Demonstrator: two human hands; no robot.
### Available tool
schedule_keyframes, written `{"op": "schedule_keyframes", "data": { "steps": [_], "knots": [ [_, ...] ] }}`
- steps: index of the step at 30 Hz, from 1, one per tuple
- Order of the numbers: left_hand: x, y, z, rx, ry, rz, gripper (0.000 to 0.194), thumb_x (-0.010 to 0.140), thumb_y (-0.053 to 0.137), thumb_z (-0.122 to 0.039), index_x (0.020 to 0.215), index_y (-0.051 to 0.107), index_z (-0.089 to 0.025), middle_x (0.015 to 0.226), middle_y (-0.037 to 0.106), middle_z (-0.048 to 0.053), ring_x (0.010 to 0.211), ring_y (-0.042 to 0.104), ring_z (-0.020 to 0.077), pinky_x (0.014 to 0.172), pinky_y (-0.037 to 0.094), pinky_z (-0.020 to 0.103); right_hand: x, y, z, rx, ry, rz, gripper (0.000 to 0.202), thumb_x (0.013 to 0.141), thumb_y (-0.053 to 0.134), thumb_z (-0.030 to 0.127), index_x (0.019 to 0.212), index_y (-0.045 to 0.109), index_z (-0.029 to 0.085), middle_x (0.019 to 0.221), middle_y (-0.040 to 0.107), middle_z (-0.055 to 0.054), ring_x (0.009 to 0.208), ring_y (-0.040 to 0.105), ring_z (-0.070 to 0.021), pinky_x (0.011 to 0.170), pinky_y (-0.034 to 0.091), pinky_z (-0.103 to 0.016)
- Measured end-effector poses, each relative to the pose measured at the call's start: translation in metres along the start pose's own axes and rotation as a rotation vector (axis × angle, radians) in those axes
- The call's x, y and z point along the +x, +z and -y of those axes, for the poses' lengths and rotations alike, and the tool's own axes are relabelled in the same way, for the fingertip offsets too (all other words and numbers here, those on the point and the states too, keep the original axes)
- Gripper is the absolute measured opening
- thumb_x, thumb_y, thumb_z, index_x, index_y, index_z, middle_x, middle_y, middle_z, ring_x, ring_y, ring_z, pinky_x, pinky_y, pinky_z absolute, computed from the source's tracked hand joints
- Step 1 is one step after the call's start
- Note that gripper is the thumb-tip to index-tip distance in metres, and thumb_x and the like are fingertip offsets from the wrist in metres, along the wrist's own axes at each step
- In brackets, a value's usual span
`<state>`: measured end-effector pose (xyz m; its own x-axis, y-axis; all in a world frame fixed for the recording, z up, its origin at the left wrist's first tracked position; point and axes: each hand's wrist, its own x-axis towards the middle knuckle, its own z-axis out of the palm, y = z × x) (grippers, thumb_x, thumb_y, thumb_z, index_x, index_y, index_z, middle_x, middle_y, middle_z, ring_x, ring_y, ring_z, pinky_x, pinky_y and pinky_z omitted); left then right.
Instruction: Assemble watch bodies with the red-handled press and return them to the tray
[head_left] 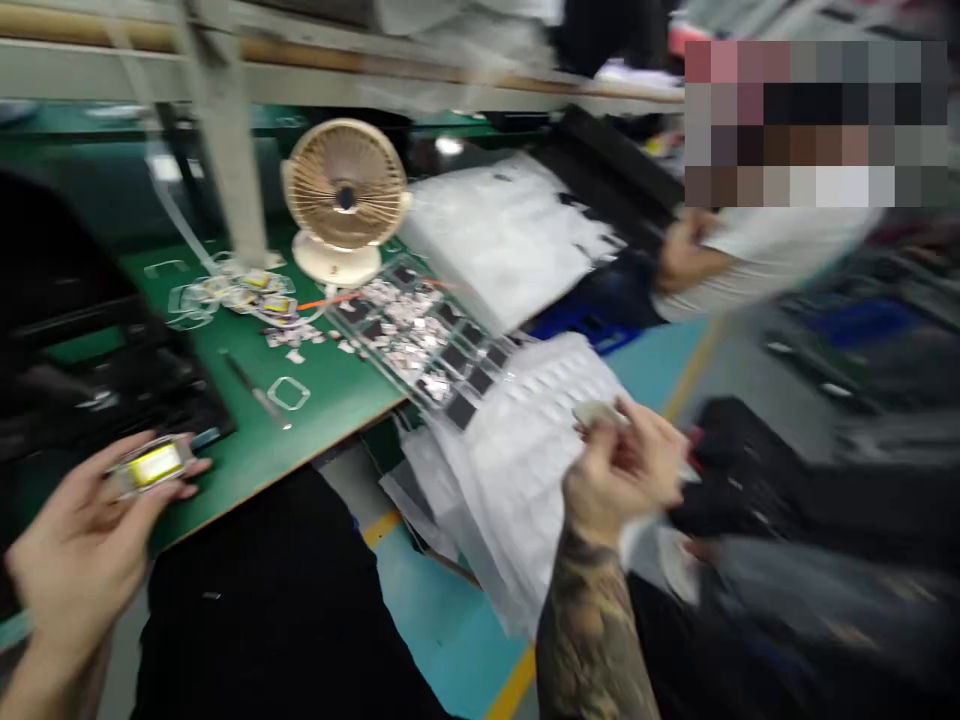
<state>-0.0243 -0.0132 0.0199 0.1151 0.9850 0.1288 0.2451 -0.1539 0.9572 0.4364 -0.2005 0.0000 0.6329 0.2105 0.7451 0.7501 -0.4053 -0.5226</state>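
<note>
My left hand (94,530) is closed round the edges of a small rounded-square watch-like case (156,464) with a bright yellow-and-white face, just over the green table's front edge. Out to the right, my right hand (626,460) pinches a small pale flat piece (596,412) above a stack of white moulded plastic trays (517,430). Motion blur hides what kind of piece it is. On the green table (247,440) between the hands lie a clear square frame (289,393) and a slim metal tool (255,388).
A cream fan (345,195) stands at the back. Beside it are a clear tray (465,375) of dark squares and pale scraps, and a pile of clear frames (232,295). Black equipment (97,330) stands at left. At right sits another person, a forearm (694,260) showing.
</note>
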Motion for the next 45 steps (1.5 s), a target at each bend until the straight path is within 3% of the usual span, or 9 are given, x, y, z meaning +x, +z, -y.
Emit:
{"op": "schedule_keyframes", "data": {
  "steps": [2, 7, 12, 18, 23, 30, 38, 41, 45],
  "knots": [
    [0.002, 0.0, 0.007, -0.069, -0.085, 0.01, 0.052, 0.093, 0.089, -0.04, 0.136, 0.071, -0.017, 0.114, 0.087, 0.012, 0.088, 0.088, 0.0286, 0.073, 0.074, 0.035, -0.019, 0.019, 0.062, 0.247, -0.045, 0.024, 0.027, 0.102, 0.073, 0.034, 0.126, 0.082, 0.026, 0.129, 0.072, -0.012, 0.104, 0.076, -0.0292, 0.081, 0.069, -0.047],
    [0.01, -0.001, 0.012, -0.187, -0.153, 0.099, 0.054, 0.101, 0.08, -0.037, 0.148, 0.066, -0.013, 0.102, 0.088, 0.013, 0.086, 0.087, 0.0268, 0.077, 0.073, 0.035, -0.083, 0.074, 0.207, 0.841, -0.299, 0.72, 0.04, 0.1, 0.072, 0.012, 0.134, 0.08, 0.033, 0.13, 0.076, -0.01, 0.114, 0.077, -0.0284, 0.092, 0.072, -0.047],
    [0.01, -0.002, 0.012, -0.324, -0.198, 0.122, 0.05, 0.094, 0.086, -0.029, 0.141, 0.072, -0.017, 0.112, 0.088, 0.009, 0.093, 0.087, 0.0252, 0.086, 0.074, 0.034, -0.117, 0.115, 0.279, 1.129, -0.446, 0.957, 0.048, 0.102, 0.068, 0.009, 0.143, 0.074, 0.033, 0.135, 0.077, -0.011, 0.117, 0.077, -0.03, 0.096, 0.071, -0.053],
    [0.01, -0.005, 0.014, -0.43, -0.17, 0.16, 0.051, 0.098, 0.082, -0.031, 0.147, 0.071, -0.018, 0.129, 0.084, 0.012, 0.108, 0.084, 0.0256, 0.098, 0.072, 0.037, -0.125, 0.126, 0.293, 1.12, -0.519, 1.046, 0.053, 0.101, 0.068, 0.006, 0.144, 0.073, 0.037, 0.132, 0.079, -0.007, 0.124, 0.071, -0.0314, 0.104, 0.066, -0.059],
    [0.01, -0.008, 0.013, -0.397, -0.119, 0.123, 0.035, 0.108, 0.07, -0.031, 0.141, 0.075, -0.021, 0.127, 0.084, 0.011, 0.103, 0.085, 0.0239, 0.093, 0.072, 0.036, -0.127, 0.122, 0.291, 1.053, -0.447, 1.033, 0.057, 0.1, 0.07, 0.011, 0.151, 0.067, 0.035, 0.153, 0.067, -0.011, 0.138, 0.066, -0.0343, 0.111, 0.062, -0.061],
    [0.005, -0.009, 0.018, -0.203, 0.006, 0.171, 0.038, 0.11, 0.068, -0.025, 0.147, 0.075, -0.024, 0.142, 0.08, 0.009, 0.115, 0.084, 0.0242, 0.107, 0.068, 0.035, -0.121, 0.126, 0.292, 1.135, -0.297, 1.136, 0.017, 0.105, 0.067, 0.017, 0.116, 0.075, 0.026, 0.111, 0.076, -0.007, 0.109, 0.071, -0.0263, 0.098, 0.061, -0.048],
    [0.001, 0.0, 0.023, -0.029, 0.387, -0.076, 0.038, 0.103, 0.074, -0.009, 0.137, 0.081, -0.025, 0.123, 0.087, 0.004, 0.105, 0.087, 0.0198, 0.097, 0.069, 0.024, -0.118, 0.123, 0.29, 1.136, -0.396, 1.144, 0.016, 0.107, 0.064, 0.018, 0.118, 0.074, 0.024, 0.112, 0.076, -0.008, 0.109, 0.072, -0.0261, 0.097, 0.062, -0.048],
    [0.001, 0.001, 0.022, -0.048, 0.333, -0.084, 0.031, 0.104, 0.074, -0.011, 0.131, 0.082, -0.023, 0.12, 0.088, 0.004, 0.103, 0.087, 0.0195, 0.097, 0.069, 0.025, -0.098, 0.124, 0.3, 1.053, -0.53, 0.942, 0.018, 0.107, 0.068, 0.024, 0.124, 0.074, 0.025, 0.115, 0.076, -0.009, 0.113, 0.074, -0.0283, 0.101, 0.063, -0.052],
    [0.0, -0.002, 0.021, -0.073, 0.261, 0.006, 0.021, 0.107, 0.072, -0.017, 0.124, 0.082, -0.023, 0.111, 0.089, 0.004, 0.095, 0.087, 0.0202, 0.091, 0.07, 0.027, -0.061, 0.138, 0.345, 1.073, -0.657, 0.361, 0.049, 0.113, 0.054, 0.056, 0.149, 0.06, 0.023, 0.14, 0.064, -0.013, 0.132, 0.07, -0.0332, 0.106, 0.065, -0.058]
  ]
}}
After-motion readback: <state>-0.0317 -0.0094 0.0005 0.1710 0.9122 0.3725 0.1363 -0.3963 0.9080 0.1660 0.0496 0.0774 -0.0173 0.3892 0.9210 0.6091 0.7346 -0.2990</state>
